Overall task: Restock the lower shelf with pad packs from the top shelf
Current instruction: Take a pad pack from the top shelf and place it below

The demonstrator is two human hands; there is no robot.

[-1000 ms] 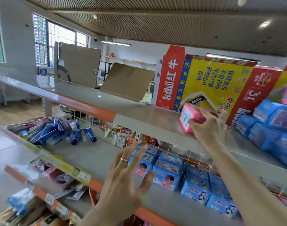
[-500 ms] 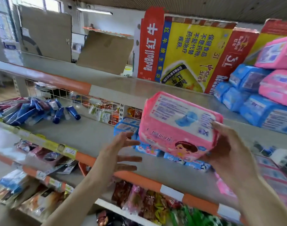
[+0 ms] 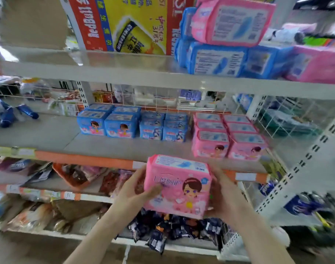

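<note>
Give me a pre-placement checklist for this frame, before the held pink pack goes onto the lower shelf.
1. Pack held: ok. The left hand and right hand clasp the pink pack from either side.
2. Pack upright, printed face toward the camera: ok.
3. Matching stock found: ok. The pink rows sit at the right of the lower shelf.
4. Free space in front of those rows: ok, bare shelf shows there.
5. Pack already on the shelf: not ok, it is in front of the edge.
6. Depth behind the rows: cannot tell.

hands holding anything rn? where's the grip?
Yes: one pink pad pack, held in front of the lower shelf. Left hand grips its left end, thumb on the front face; right hand grips its right end.
</note>
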